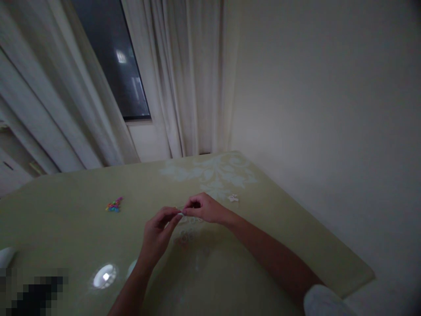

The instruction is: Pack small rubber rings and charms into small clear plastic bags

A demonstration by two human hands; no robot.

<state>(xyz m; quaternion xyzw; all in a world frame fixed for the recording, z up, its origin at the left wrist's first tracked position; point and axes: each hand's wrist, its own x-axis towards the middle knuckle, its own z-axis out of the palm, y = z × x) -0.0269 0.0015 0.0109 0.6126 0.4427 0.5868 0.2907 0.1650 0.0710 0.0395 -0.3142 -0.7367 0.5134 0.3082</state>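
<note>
My left hand (157,233) and my right hand (206,208) meet above the table, thumb and fingers of each pinched together. Between the fingertips is a small whitish piece (180,213), too small to name; both hands appear to grip it. Just below the fingers, several pale ring-like shapes (192,220) show on the tabletop, partly hidden by my hands. Beyond my right wrist lies a small group of white pieces (233,198). Off to the left of my hands sits a little heap of small bright-coloured pieces (114,205).
The greenish table (66,228) has a glossy surface with a pale leaf pattern (217,171) at its far end. A bright light reflection (105,276) shows near the front left. Long curtains (194,79) hang behind, and a bare wall (322,109) borders the right side.
</note>
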